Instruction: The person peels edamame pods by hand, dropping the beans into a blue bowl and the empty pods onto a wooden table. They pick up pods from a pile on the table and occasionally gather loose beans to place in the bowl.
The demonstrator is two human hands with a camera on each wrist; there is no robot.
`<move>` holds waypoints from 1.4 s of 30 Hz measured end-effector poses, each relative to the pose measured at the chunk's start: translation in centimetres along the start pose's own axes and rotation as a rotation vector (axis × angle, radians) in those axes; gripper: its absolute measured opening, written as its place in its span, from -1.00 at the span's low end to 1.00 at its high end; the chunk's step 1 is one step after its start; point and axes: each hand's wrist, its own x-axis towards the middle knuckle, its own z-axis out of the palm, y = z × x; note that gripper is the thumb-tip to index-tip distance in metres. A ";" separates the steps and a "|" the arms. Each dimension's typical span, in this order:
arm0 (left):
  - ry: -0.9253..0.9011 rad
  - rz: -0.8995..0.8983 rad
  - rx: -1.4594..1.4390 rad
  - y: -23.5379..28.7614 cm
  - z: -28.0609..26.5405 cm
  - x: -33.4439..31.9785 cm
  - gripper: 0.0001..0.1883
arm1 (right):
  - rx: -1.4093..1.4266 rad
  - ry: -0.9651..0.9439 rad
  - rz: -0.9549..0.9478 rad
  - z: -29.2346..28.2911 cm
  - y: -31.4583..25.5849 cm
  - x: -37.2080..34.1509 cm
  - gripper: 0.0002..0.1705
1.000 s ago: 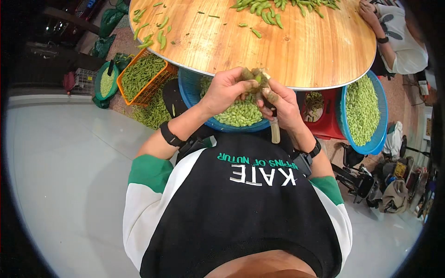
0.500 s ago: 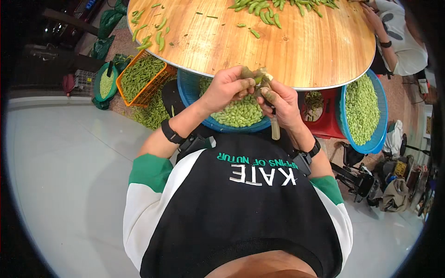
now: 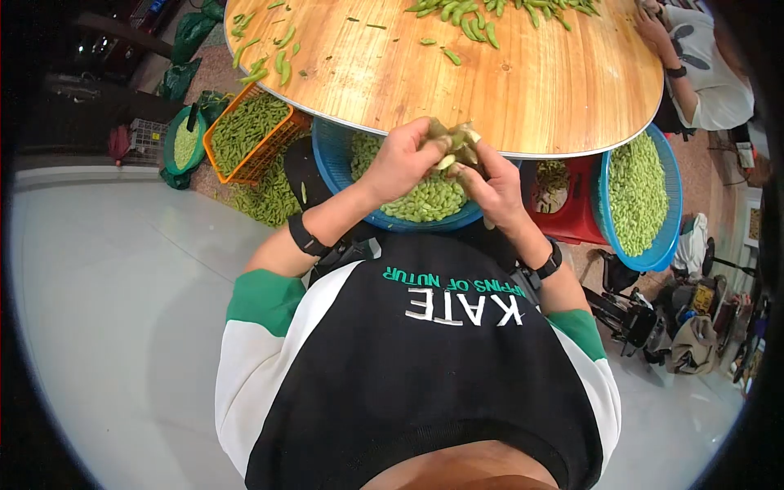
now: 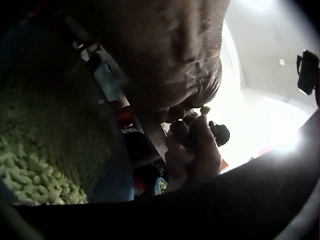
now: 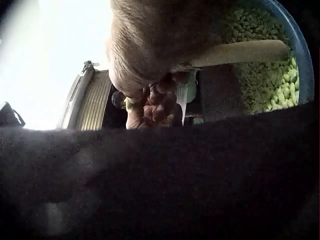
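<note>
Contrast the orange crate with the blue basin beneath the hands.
The orange crate is angular, while the blue basin is rounded. The orange crate holds whole edamame pods; the blue basin holds paler shelled beans. Both contain green legumes.

Left hand (image 3: 403, 163), right hand (image 3: 498, 189) close together, both curled.

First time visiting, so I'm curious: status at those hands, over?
Left hand, right hand together, pale green bean between. Pale handle in right. Blue basin below. No obstruction seen.
</note>
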 end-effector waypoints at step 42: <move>0.099 0.872 1.562 5.6 -7.5 19.2 -0.81 | 0.293 0.159 0.075 -2.9 -1.7 3.5 -0.64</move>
